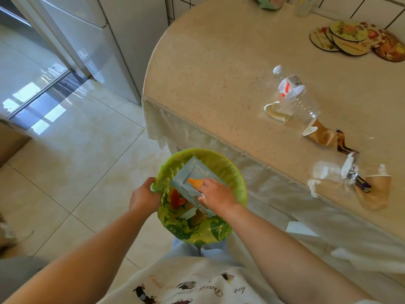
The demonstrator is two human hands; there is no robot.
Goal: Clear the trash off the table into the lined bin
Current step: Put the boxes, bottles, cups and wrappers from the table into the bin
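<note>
1. In the lower middle of the frame, the right hand (215, 194) is closing its fingers on a pale blue carton (192, 183), which is sitting tilted inside the bin (236, 183), directly under and to the left of that hand.
2. The left hand (143, 197) is gripping the green liner (160, 186) at the bin's left rim, just left of the carton.
3. Red and orange scraps (176, 199) are lying in the bin beneath the carton.
4. On the desk (208, 69), filling the right half of the frame and well apart from both hands, one clear plastic bottle (294, 93) is lying on its side.
5. Three crushed paper cups are lying there: one white (275, 111) beside the bottle, one brown (317, 133) below it, one tan (373, 191) at the right.
6. Crumpled clear wrapping (331, 172) and a dark wrapper (344, 142) are lying between the cups.
7. A stack of round coasters (350, 39) is sitting in the upper right.
</note>
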